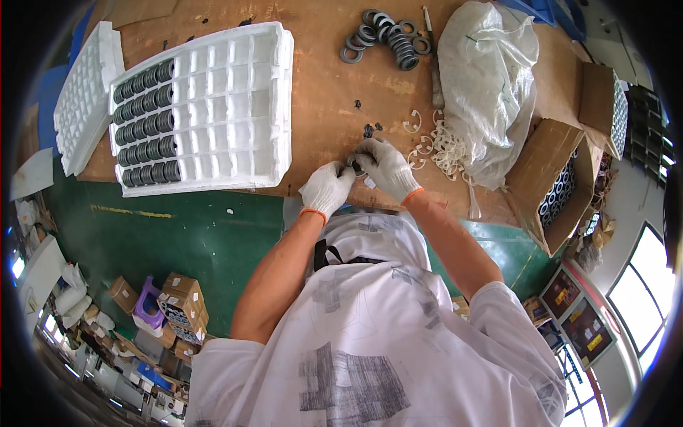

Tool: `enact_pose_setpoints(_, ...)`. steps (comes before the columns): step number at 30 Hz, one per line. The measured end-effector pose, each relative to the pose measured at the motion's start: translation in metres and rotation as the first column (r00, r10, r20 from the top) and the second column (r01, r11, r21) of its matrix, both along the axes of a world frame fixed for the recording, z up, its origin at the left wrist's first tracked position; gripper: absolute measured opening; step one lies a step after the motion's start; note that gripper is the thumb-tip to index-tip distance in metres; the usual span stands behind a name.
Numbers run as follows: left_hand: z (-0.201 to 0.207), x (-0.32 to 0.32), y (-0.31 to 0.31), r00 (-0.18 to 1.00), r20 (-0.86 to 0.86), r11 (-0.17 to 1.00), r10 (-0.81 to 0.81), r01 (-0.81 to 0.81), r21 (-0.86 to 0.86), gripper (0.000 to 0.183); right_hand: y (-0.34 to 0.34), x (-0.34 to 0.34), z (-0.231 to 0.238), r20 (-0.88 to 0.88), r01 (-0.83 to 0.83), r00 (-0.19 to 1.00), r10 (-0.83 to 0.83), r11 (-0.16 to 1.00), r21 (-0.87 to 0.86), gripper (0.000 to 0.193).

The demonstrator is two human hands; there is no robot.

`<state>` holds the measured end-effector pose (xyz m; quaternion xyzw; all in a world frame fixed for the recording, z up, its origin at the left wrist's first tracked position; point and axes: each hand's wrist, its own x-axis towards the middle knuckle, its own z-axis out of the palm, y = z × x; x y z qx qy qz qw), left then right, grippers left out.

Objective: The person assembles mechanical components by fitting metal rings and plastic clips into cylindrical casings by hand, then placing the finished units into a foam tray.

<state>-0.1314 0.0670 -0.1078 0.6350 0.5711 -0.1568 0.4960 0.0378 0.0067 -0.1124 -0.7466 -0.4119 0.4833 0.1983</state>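
Both of my hands wear white knit gloves with orange cuffs and meet just above the table's near edge. Fingertips of my left hand [329, 186] and my right hand [385, 168] are closed on a small dark ring [356, 167], mostly hidden by the gloves. Just beyond the right hand lie small black bits [368, 130]. To its right, white C-shaped plastic clips [448, 151] lie in a loose heap. Left of my hands, a white foam tray [283, 107] holds rows of dark rings [147, 114] in its left part; its other pockets hold nothing.
Loose dark rings [384, 34] are piled at the far side of the table. A translucent white bag [487, 64] lies right of a thin stick-like tool [432, 64]. Cardboard boxes [537, 160] of rings stand at the right edge. Another foam tray [85, 99] leans at the far left.
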Motion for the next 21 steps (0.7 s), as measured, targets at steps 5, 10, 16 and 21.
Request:
enact_pose_setpoints(5, -0.001, -0.003, 0.003, 0.999, 0.012, 0.999, -0.029, 0.030, -0.018, 0.048, 0.000, -0.004, 0.002, -0.009, 0.025, 1.000, -0.025, 1.000, -0.001, 0.025)
enact_pose_setpoints(10, -0.002, -0.005, 0.001, 1.000, 0.010, 1.000, 0.004, -0.004, -0.008, 0.047, 0.020, 0.014, 0.011, 0.073, -0.083, 0.994, 0.081, 0.996, 0.017, 0.032)
enact_pose_setpoints(16, -0.003, -0.028, -0.004, 0.998, 0.060, 0.989, 0.032, -0.023, -0.144, 0.048, 0.132, 0.045, -0.005, 0.555, -0.187, 0.827, 0.084, 0.973, 0.132, 0.038)
enact_pose_setpoints(21, -0.019, -0.044, -0.009, 0.951, 0.235, 0.979, 0.200, -0.205, -0.004, 0.038, 0.152, 0.045, -0.018, 0.654, -0.279, 0.732, 0.193, 0.960, 0.029, 0.030)
